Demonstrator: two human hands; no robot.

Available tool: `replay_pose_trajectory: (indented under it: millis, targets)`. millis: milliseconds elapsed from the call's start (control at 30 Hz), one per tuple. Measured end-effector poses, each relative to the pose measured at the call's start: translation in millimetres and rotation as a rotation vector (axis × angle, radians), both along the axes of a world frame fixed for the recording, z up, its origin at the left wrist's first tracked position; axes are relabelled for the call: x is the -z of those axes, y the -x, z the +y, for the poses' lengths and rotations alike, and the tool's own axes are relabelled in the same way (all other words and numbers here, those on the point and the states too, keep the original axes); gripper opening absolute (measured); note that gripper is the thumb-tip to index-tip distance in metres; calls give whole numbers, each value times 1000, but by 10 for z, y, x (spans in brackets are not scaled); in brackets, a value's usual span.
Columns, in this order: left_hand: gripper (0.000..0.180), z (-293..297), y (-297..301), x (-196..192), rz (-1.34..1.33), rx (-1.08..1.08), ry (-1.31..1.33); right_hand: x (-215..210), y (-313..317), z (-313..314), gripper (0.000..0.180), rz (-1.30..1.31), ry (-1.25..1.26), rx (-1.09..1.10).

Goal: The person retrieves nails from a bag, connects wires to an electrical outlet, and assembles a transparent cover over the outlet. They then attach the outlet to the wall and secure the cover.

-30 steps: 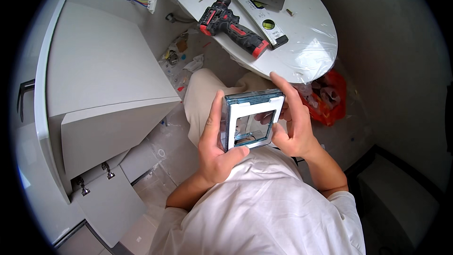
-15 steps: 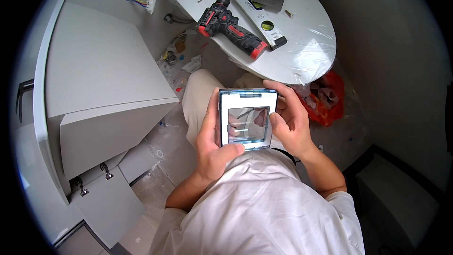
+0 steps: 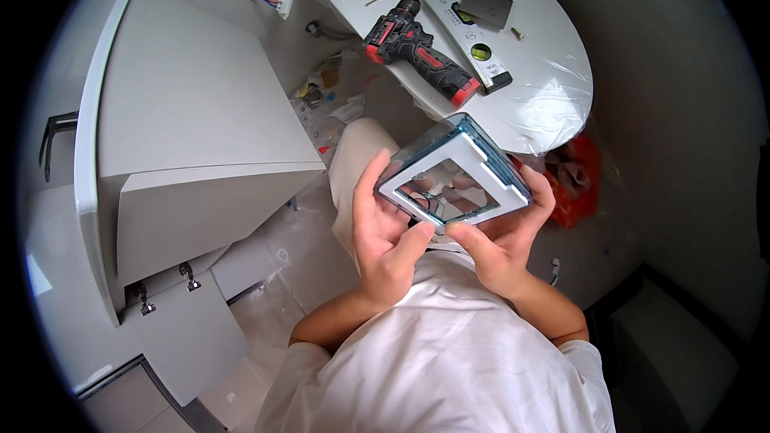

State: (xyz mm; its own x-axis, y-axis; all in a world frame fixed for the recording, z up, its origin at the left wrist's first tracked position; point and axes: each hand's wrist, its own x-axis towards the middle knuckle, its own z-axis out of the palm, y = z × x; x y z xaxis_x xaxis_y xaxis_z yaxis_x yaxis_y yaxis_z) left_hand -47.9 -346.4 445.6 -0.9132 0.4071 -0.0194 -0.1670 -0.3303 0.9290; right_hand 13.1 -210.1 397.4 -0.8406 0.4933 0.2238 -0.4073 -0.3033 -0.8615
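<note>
Two bare hands hold a square, transparent blue-tinted plastic case with a white frame around its window [image 3: 491, 178] in front of the torso, turned cornerwise. Thumb and fingers of the left hand [image 3: 382, 256] are spread apart, gripping the case's left corner and lower edge. The right hand [image 3: 507, 250], part-curled, holds its right side, thumb at the bottom corner; some fingers are hidden behind. Beyond, a black-and-red cordless drill [image 3: 417, 52] lies beside a silver spirit level [image 3: 464, 36] on a film-covered, white rounded top [image 3: 553, 56].
</note>
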Motion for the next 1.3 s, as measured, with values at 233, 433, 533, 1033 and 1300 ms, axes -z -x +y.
replay_pose_trajectory:
  millis: [233,433,533,1033,1300]
  targets:
    - [84,-7,-7,28,174,-15,127,129,-58,-34,105,88,-379,111]
    - [81,-18,18,7,130,-22,88,162,-68,-55,104,112,-410,131]
    - [78,-27,32,-5,135,-49,93,114,-54,-38,103,136,-477,148]
    - [56,-151,172,-44,97,-92,95,119,-81,-87,102,102,-336,109]
    - [51,-231,277,-62,45,-50,146,133,-91,-62,101,78,-254,36]
